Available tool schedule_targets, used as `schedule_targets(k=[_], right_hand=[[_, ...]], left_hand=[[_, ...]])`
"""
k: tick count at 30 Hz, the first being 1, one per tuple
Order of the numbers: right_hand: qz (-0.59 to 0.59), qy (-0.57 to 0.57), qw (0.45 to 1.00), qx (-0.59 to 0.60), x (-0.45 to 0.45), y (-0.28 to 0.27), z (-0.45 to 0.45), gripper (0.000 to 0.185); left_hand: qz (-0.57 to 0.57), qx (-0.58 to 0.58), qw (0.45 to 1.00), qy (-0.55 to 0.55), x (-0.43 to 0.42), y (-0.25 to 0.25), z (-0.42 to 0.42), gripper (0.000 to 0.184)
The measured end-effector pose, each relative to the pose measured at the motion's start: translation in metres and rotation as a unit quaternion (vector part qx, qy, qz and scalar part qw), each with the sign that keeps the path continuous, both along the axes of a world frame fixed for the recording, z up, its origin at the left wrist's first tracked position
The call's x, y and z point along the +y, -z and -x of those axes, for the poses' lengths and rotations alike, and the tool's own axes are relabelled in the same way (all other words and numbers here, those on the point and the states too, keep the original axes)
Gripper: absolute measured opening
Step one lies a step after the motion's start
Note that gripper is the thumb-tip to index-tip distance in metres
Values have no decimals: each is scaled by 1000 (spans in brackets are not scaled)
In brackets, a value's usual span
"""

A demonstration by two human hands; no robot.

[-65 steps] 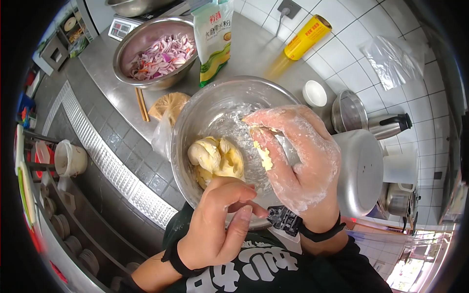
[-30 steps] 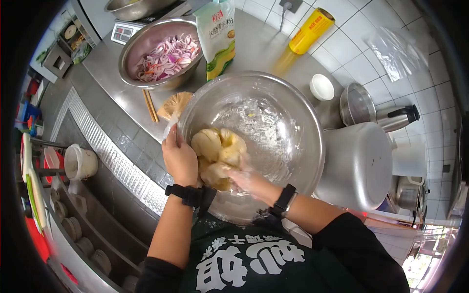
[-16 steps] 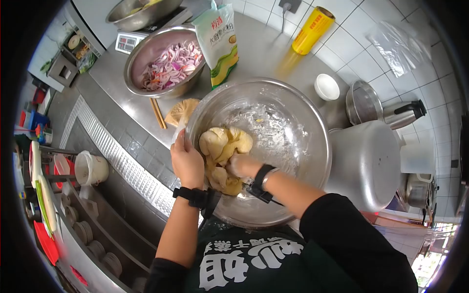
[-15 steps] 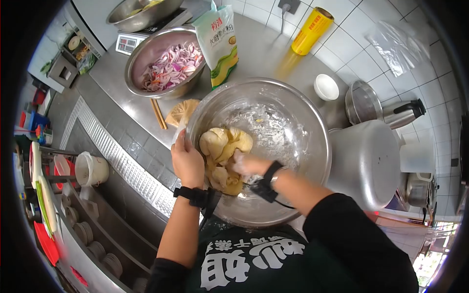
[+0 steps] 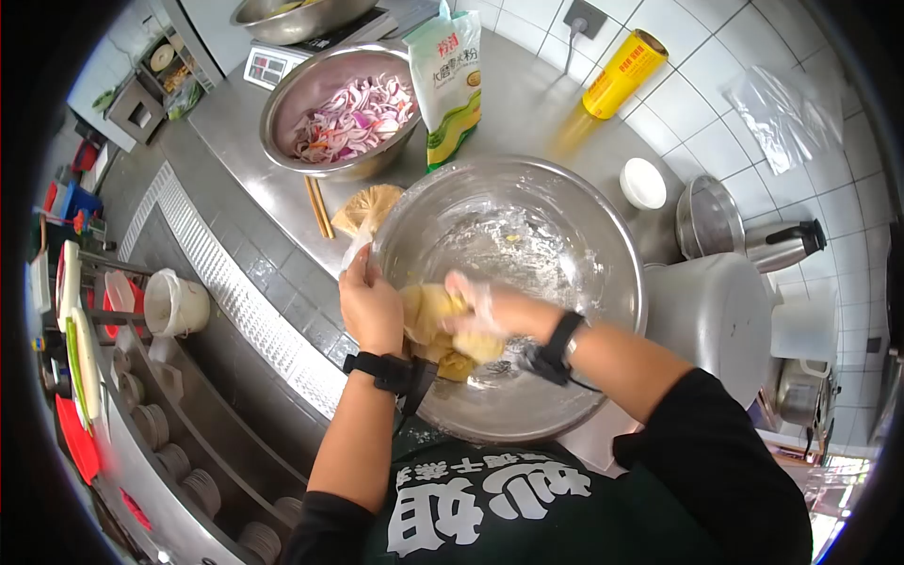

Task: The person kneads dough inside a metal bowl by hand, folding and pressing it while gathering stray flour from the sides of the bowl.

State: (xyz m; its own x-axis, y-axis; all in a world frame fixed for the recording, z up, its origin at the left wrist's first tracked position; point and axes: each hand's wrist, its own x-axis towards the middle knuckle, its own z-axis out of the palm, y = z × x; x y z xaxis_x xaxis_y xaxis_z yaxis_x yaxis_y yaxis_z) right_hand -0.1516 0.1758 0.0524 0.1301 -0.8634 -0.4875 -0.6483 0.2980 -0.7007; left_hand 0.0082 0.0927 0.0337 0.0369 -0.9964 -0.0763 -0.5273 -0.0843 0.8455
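A large steel mixing bowl (image 5: 617,264) stands before me, its inside smeared with white flour (image 5: 537,245). My left hand (image 5: 370,306) is closed over the bowl's left rim, thumb upward. Inside, a lump of yellow dough (image 5: 428,315) lies against the left wall. My right hand (image 5: 485,306), in what looks like a thin clear glove, has its curled fingers around part of the dough; motion blurs them slightly. Just outside the left rim, a tan bundle in clear plastic (image 5: 369,209) partly touches the bowl near my left hand.
Behind the bowl are a bowl of sliced red onions (image 5: 363,118), a flour bag (image 5: 450,89) and a yellow wrap roll (image 5: 625,73). Chopsticks (image 5: 318,207) lie left. A white bowl (image 5: 643,183), a sieve (image 5: 708,217) and a large metal pot (image 5: 711,325) stand right.
My right hand has moved up and gathered the dough, which is now folded and squeezed under it. My left hand stays on the rim. The whole view has shifted slightly.
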Motion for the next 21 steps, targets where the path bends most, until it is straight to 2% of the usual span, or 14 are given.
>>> schedule_targets(k=[1, 3, 6, 9, 11, 13, 14, 17, 18, 19, 21], right_hand=[[-24, -21, 998, 54, 16, -13, -11, 43], [91, -65, 976, 189, 49, 10, -26, 43], [63, 3, 971, 230, 53, 47, -48, 29], [86, 3, 981, 173, 38, 66, -45, 17], [85, -70, 966, 233, 30, 90, -45, 16], [73, -55, 962, 258, 24, 99, -41, 15], [57, -20, 957, 283, 20, 80, -42, 17], [-48, 14, 998, 47, 18, 23, 3, 30], [-67, 52, 992, -95, 26, 58, 27, 64], [-36, 38, 998, 16, 31, 54, 20, 75], [31, 9, 972, 231, 37, 29, -10, 101]], left_hand=[[0, 6, 1000, -1, 1, 3, -1, 28], [7, 15, 1000, 2, 1, 8, 0, 27], [-14, -13, 1000, 7, 3, -1, 2, 27], [-2, 5, 1000, 11, 2, 3, 1, 27], [-7, 12, 1000, 16, 2, 2, 0, 27], [12, 48, 999, 19, -5, 20, -2, 27], [19, 53, 998, 27, -8, 20, -2, 27], [14, 64, 997, 37, -5, 22, -6, 28], [9, 71, 997, 35, -6, 21, -5, 28], [4, 78, 996, 33, -6, 21, -5, 28], [0, 65, 997, 30, -5, 17, -4, 28]])
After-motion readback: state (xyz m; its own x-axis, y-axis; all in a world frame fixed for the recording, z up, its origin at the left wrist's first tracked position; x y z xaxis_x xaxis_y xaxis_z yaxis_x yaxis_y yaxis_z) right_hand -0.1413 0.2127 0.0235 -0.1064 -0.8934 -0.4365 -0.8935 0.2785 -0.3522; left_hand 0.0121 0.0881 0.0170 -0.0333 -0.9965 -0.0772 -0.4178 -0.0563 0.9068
